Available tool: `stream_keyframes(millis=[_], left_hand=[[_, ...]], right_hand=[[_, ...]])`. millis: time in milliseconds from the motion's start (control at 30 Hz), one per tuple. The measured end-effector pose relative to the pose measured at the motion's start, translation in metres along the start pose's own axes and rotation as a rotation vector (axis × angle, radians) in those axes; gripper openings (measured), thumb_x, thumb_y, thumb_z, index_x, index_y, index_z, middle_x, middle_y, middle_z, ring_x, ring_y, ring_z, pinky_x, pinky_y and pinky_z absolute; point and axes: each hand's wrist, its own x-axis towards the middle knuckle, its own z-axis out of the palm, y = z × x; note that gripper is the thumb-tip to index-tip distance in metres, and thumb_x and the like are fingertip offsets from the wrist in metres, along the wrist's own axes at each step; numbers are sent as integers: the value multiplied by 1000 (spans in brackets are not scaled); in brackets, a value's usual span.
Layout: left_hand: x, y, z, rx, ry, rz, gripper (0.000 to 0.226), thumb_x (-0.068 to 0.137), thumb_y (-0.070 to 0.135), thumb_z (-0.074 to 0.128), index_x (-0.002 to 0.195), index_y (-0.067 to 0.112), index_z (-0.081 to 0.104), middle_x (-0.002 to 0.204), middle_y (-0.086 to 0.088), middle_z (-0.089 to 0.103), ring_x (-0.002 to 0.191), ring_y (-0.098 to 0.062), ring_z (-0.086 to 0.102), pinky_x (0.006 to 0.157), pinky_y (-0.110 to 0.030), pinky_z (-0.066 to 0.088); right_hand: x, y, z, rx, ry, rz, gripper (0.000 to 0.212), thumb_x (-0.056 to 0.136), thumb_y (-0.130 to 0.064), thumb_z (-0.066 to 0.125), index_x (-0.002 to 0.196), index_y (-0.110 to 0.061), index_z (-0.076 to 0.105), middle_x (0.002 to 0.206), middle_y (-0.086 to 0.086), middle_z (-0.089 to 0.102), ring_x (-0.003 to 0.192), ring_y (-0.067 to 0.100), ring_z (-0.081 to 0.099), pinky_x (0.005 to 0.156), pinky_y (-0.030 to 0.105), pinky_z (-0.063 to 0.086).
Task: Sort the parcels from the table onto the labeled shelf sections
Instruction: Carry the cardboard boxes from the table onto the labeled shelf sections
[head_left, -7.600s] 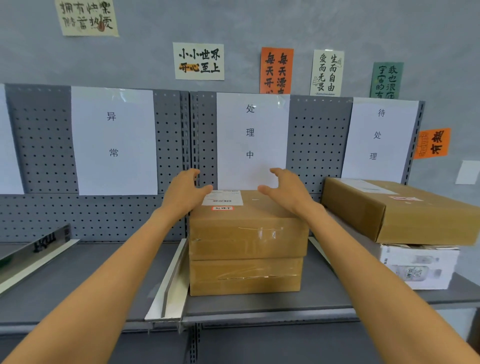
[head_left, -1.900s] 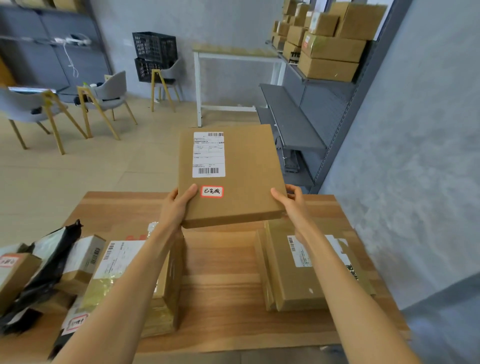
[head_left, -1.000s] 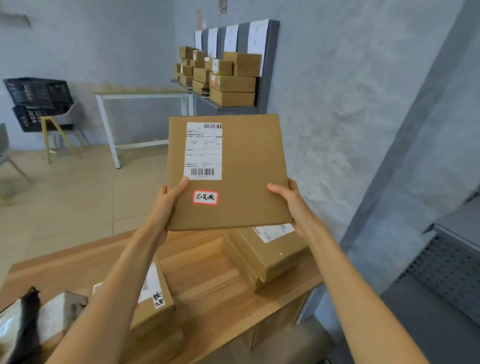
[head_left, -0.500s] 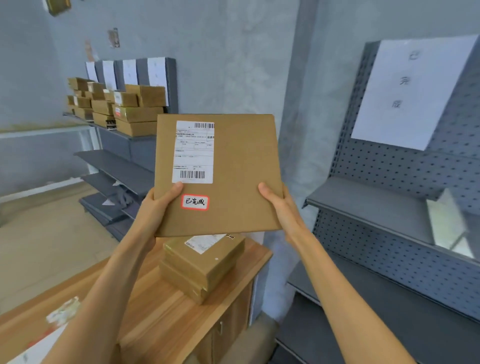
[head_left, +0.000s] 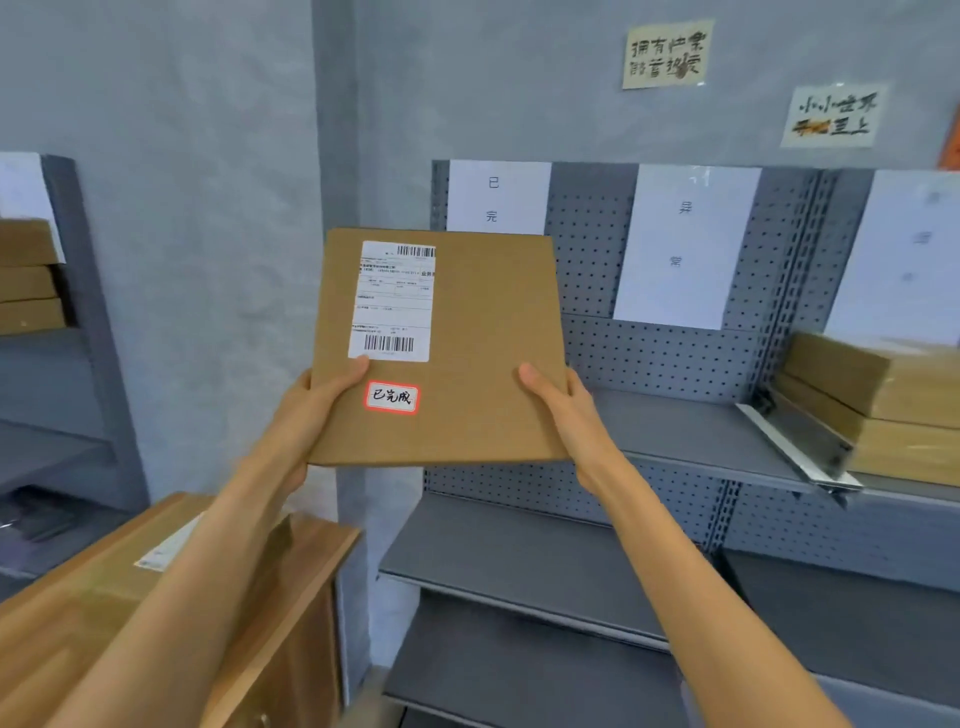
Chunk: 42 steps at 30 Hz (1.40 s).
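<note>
Flat cardboard parcel held in the air before the grey pegboard shelf unit, with its top edge overlapping the lower part of the white section sign at the unit's left end. To the right of the parcel the upper shelf board lies bare up to a metal divider; beyond the divider sit stacked brown boxes. Below the parcel, a lower shelf board of the same unit projects forward. Left of the parcel stands a grey wall pillar, and below-left is the corner of the wooden table, on which another parcel lies.

Both forearms reach up and forward from the lower frame. The left hand clasps the parcel's lower left edge, thumb across the face just under the shipping label and beside the red-bordered sticker. The right hand clasps the lower right edge, thumb on the face, fingers hidden behind. The parcel is tilted face toward the camera, its bulk rising above both hands.
</note>
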Motion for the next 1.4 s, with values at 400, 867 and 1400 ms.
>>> stream_keyframes(millis=[400, 867, 1400], left_hand=[[-73, 5, 127, -44, -161, -75, 64, 73, 54, 75, 126, 23, 60, 104, 3, 75, 93, -18, 72, 79, -34, 56], [-11, 1, 84, -2, -145, -114, 40, 82, 48, 69, 114, 25, 66, 98, 3, 76, 85, -15, 73, 69, -27, 54], [249, -6, 8, 99, -324, -186, 42, 78, 50, 71, 114, 27, 65, 102, -2, 75, 94, -22, 70, 86, -37, 55]], right_hand=[[-73, -23, -142, -109, 152, 42, 85, 75, -65, 66, 143, -22, 39, 133, -6, 56, 118, 17, 55, 107, 43, 41], [-14, -7, -84, -147, 121, 83, 89, 69, -72, 66, 139, -21, 43, 127, -5, 60, 114, 20, 58, 104, 46, 44], [185, 12, 34, -131, 225, 226, 82, 73, -64, 70, 134, -13, 50, 119, 2, 64, 103, 21, 63, 89, 37, 52]])
